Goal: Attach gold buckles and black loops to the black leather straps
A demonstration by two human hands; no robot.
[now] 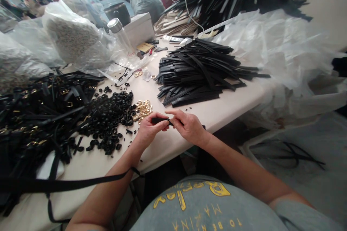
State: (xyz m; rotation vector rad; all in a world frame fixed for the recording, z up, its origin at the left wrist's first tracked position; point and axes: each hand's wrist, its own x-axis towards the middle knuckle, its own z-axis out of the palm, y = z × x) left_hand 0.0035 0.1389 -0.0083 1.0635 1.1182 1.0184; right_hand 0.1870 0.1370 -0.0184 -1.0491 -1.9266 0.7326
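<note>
Close to the table's front edge, my left hand [152, 127] pinches a black strap [159, 120] between thumb and fingers. My right hand [188, 125] meets it from the other side, thumb and fingers closed on the same strap. Most of the strap is covered by my fingers. Just beyond my left hand lie gold metal buckles [144, 108]. Left of them spreads a heap of small black loops [112, 112]. A thick stack of flat black straps [195, 68] lies beyond my right hand.
Finished-looking black straps with gold buckles [48, 104] pile up at the left. Clear plastic sheeting [260, 47] drapes the right side. A glass bottle [120, 34], a white box [139, 29] and a filled plastic bag [72, 36] stand at the back.
</note>
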